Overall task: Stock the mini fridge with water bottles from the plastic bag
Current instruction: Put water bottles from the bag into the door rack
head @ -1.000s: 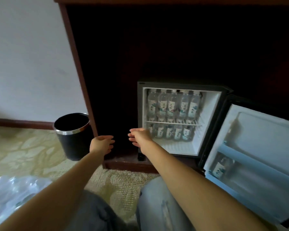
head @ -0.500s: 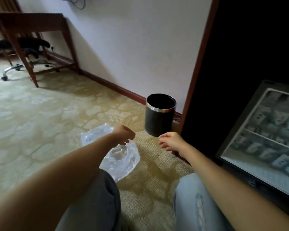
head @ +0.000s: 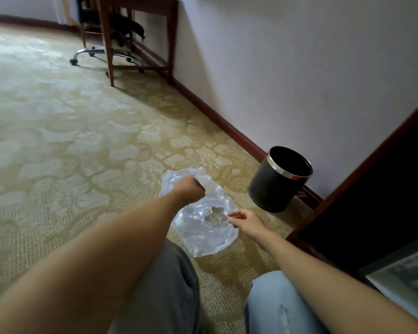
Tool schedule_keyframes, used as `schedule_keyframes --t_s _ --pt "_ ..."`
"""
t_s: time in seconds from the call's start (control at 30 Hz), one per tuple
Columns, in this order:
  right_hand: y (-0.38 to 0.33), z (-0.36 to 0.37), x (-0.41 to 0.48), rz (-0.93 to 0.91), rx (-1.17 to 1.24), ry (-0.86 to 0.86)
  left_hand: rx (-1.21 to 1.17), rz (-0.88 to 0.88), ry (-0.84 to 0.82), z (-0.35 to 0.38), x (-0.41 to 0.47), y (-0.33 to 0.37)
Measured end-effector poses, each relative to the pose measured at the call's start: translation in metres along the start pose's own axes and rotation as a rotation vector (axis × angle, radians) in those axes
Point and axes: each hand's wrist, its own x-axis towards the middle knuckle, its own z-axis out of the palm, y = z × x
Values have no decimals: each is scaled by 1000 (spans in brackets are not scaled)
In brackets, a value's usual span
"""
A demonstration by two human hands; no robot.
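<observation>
A crumpled clear plastic bag (head: 203, 227) lies on the carpet in front of my knees. My left hand (head: 190, 190) is curled into a fist at the bag's far edge and grips the plastic there. My right hand (head: 245, 221) reaches in from the right with its fingers extended, the fingertips at the bag's right rim. No bottle shows clearly inside the bag. The open mini fridge (head: 401, 273) is only a blurred corner at the lower right, with bottles dimly visible inside.
A black waste bin (head: 279, 179) with a chrome rim stands by the wall, right of the bag. The dark wooden cabinet (head: 384, 189) holds the fridge. A wooden desk (head: 140, 32) and an office chair stand far back on the patterned carpet.
My view swung left from the fridge to the floor. Both hands moved from the fridge front down to the bag; my left hand closed on its edge.
</observation>
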Motion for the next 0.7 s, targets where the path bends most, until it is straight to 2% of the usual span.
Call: schedule_keyframes --t_s 0.2,0.33,0.43,0.53,0.7 --pt "-54 -10 42 -93 -191 12 -110 -56 45 -19 12 -39" --pt "-29 14 70 -18 -267 -58 -160 -134 76 -10 25 -80" --pt "5 43 96 15 -311 -138 -185 -218 39 16 36 -115" --pt "27 73 126 71 -274 -196 -222 -320 10 40 53 -143" --pt "50 118 182 193 -108 -200 -396 -433 66 74 108 -177"
